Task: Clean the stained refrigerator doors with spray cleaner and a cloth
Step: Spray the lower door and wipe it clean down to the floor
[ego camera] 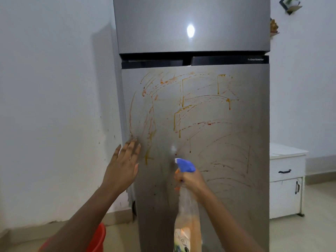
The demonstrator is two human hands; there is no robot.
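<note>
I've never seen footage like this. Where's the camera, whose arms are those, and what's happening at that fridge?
There is no machine here: a person wears one camera on the head, looking forward and down, so you see their own two bare arms. The left hand lies open, fingers straight, at the left edge of the grey metal lower refrigerator door, which is smeared with orange and red streaks. The right hand grips a clear plastic spray bottle with a blue trigger head, nozzle toward the door. The upper door looks clean. A red plastic bucket stands at lower left, a white cabinet at right. No cloth shows.
</note>
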